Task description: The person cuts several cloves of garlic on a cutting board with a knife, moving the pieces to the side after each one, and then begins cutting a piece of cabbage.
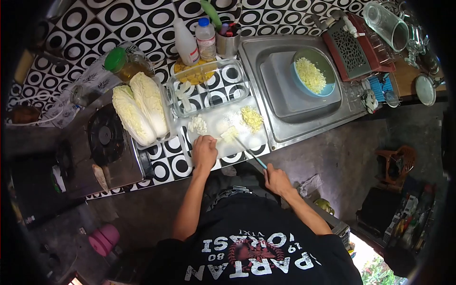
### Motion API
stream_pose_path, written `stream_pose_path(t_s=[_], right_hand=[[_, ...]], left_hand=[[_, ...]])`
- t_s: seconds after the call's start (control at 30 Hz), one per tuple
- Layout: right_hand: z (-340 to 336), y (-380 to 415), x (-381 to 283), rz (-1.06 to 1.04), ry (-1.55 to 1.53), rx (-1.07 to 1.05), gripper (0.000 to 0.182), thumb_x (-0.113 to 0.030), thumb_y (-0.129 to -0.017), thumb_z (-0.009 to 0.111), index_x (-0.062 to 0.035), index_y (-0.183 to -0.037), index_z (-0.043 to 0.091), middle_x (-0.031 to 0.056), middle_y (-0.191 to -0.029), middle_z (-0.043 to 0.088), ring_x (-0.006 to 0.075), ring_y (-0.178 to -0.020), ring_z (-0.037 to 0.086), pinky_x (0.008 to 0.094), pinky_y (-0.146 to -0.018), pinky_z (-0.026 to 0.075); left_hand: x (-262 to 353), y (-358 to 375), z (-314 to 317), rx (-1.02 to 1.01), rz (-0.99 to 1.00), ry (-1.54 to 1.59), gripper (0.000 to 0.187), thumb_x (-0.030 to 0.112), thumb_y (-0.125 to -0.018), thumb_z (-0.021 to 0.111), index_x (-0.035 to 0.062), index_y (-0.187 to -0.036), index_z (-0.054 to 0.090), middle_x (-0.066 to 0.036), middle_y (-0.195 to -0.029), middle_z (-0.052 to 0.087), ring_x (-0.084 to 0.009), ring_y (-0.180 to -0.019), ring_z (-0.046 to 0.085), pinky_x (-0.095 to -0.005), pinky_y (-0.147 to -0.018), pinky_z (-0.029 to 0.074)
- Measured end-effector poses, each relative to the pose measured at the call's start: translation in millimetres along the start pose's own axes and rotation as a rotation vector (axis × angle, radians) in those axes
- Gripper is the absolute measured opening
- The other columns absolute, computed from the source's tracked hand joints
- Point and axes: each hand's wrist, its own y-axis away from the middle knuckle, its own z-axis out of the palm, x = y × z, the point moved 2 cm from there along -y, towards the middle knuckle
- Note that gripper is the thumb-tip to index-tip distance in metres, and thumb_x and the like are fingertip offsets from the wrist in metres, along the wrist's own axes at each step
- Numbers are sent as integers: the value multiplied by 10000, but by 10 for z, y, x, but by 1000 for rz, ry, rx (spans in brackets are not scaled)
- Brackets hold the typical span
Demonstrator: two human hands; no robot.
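Black-and-white circle-patterned counter [123,19], steel sink [304,128] – grey concrete floor [342,156]

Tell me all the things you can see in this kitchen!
napa cabbage halves: 2, pale green, on the counter beside the stove
cutting board: 1, white, in front of the sink
chopped cabbage pile: 1, yellow-green, on the board
knife: 1, blue handle, over the board
glass dish: 1, clear, behind the board
bowl: 1, blue, in the sink, holding chopped cabbage
sink: 1, steel, right of the board
bottles: 2, clear and white, at the back
gas stove: 1, black burner, at the left
dish rack: 1, red, right of the sink
left hand: 1, pressing cabbage on the board
right hand: 1, gripping the knife
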Motion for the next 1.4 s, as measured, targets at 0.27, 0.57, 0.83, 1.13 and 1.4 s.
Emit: stream_pose_path(t_s=[0.27,0.57,0.83,1.13,1.4], right_hand=[[-6,-304,35,18,-102,22,240,-251,-922,434,-17,-958,475,275,-805,611,498,-776,567,569,-709,442],[-184,-590,188,-91,-276,66,242,-263,-913,467,-31,-968,503,279,-811,604,483,-813,561,556,-728,428],[-300,-651,198,-130,-309,39,252,-249,-914,471,-5,-958,516,298,-775,592,485,-796,560,545,-723,424],[-124,-682,97,-136,-265,105,260,-252,-928,471,4,-956,505,282,-722,578,485,-754,553,526,-668,417],[20,-539,-187,-8,-379,109,270,-259,-934,440,5,-958,490,299,-765,592,492,-794,560,549,-709,425]], left_hand=[[62,-280,-111,-286,-249,478,108,100,-801,666,9,-829,616,-63,-659,605,-154,-573,554,-314,-543,436],[83,-393,330,-87,-40,214,289,156,-737,729,-2,-958,628,-80,-704,615,-198,-615,579,-296,-617,479],[209,-333,351,-150,-36,-9,333,186,-710,739,-1,-958,619,-124,-690,608,-275,-640,605,-363,-643,497],[183,-203,343,-234,-301,193,350,224,-733,725,2,-983,623,-152,-712,649,-259,-643,643,-343,-613,514],[91,-238,508,-188,-113,238,322,76,-710,723,10,-1013,636,-101,-664,617,-163,-581,592,-288,-567,488]])
